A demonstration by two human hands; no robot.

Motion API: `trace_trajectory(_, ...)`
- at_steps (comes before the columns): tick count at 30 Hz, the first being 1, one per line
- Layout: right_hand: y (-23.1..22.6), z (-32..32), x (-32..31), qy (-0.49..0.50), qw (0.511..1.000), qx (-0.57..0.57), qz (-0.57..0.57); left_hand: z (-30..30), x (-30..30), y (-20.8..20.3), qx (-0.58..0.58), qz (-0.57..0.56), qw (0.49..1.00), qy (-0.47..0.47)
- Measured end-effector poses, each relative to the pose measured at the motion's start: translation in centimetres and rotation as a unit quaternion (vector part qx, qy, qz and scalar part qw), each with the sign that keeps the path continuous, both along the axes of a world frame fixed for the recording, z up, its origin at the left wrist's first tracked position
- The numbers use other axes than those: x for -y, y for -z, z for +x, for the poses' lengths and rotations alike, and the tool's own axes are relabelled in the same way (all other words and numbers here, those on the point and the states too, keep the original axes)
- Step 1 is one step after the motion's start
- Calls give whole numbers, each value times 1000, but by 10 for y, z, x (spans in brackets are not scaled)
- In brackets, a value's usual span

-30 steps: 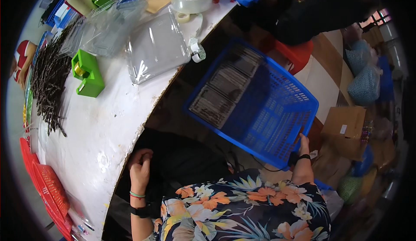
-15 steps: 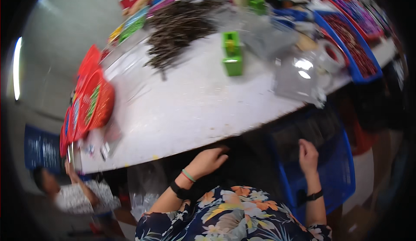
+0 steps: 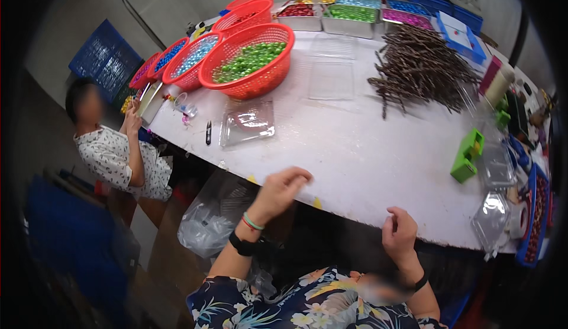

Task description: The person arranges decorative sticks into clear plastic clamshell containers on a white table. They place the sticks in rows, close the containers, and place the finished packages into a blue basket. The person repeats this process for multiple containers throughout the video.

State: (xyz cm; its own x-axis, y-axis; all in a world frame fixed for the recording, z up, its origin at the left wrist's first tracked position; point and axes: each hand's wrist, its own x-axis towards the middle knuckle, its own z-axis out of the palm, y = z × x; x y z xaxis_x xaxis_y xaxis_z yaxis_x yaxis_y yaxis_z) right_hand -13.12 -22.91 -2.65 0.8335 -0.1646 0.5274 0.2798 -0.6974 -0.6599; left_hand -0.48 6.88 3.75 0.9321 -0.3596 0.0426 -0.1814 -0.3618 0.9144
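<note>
My left hand (image 3: pixel 281 193) is over the near edge of the white table (image 3: pixel 307 146), fingers loosely bent, thumb apart, holding nothing visible. To its right, my right hand (image 3: pixel 400 233) hovers at the same edge, its fingers half curled with a gap to the thumb; nothing shows in it. The clear plastic box (image 3: pixel 248 121) lies beyond my left hand, beside a small black pair of snips or pen-like tool (image 3: pixel 208 133). Nearest to my right hand on the tabletop is a green tape dispenser (image 3: pixel 468 156).
Red baskets (image 3: pixel 278 80) hold green, light-blue and other shiny beads at the far left. Metal trays (image 3: pixel 349 27) of coloured pieces line the back. A pile of brown sticks (image 3: pixel 423 69) lies far right. One co-worker (image 3: pixel 112 157) is at left. A plastic bag (image 3: pixel 207 228) hangs below the edge.
The view has swung left, so the baskets sit nearer the middle and the sticks and tape dispenser farther right. My right hand has gone from above the blue crate to the table edge.
</note>
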Motion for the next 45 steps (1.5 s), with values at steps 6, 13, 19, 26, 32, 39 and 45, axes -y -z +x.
trace_trajectory(6, 0, 7, -3, -8, 994, 23, -106, 92, -108, 28, 380, 344, 844, -154)
trace_trajectory(13, -2, 13, -8, 2, 985, 5, -171, 125, -132, 31, 371, 352, 846, -148)
trace_trajectory(19, -7, 15, -10, -1, 983, -5, -183, 106, -106, -4, 400, 278, 863, -135)
trace_trajectory(26, -26, 17, -7, -57, 988, -69, -125, 98, -90, -14, 370, 337, 859, -105)
trace_trajectory(32, -23, 15, 4, -50, 987, -58, -143, 134, -48, -32, 362, 255, 896, -25)
trace_trajectory(39, -21, 16, 3, -58, 978, -32, -197, 250, 70, -4, 366, 386, 835, 141)
trace_trajectory(45, -19, 16, 4, -63, 982, -28, -177, 276, 93, 20, 431, 438, 774, 151)
